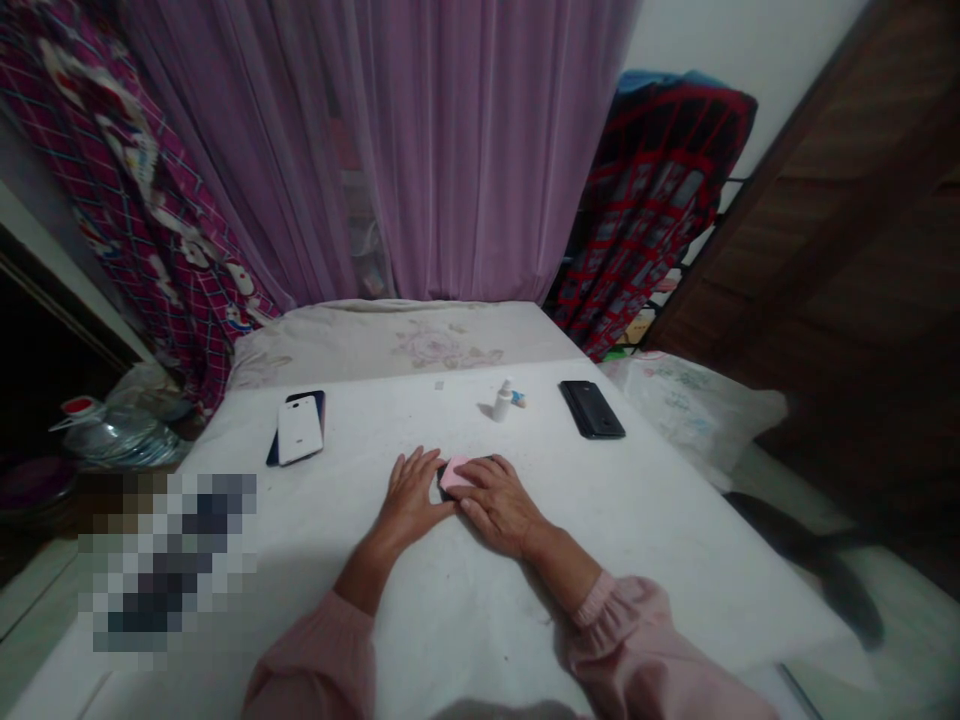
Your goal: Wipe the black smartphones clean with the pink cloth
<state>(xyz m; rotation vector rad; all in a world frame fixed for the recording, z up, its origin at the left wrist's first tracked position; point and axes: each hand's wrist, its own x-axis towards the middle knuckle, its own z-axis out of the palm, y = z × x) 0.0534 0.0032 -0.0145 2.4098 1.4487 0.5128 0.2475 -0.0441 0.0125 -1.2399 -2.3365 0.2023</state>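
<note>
A dark, flat phone-like object [444, 494] lies on the white table, mostly covered by my right hand and a pink cloth. My left hand [411, 500] braces its left end, with the thumb at the near edge and the fingers at the far edge. Under the fingers of my right hand [501, 505] is the pink cloth [453, 474], pressed flat on the dark object's top. Beyond my hands stands a small white spray bottle [502, 402], beside a small blue and tan item [519, 399] I cannot make out.
On the left, a white phone [300, 430] rests over a dark blue one [321, 400]. Black phones [592, 410] lie at the right. A small grey square [439, 385] sits near the back of the white table [675, 560]. Purple curtains [465, 150] hang behind.
</note>
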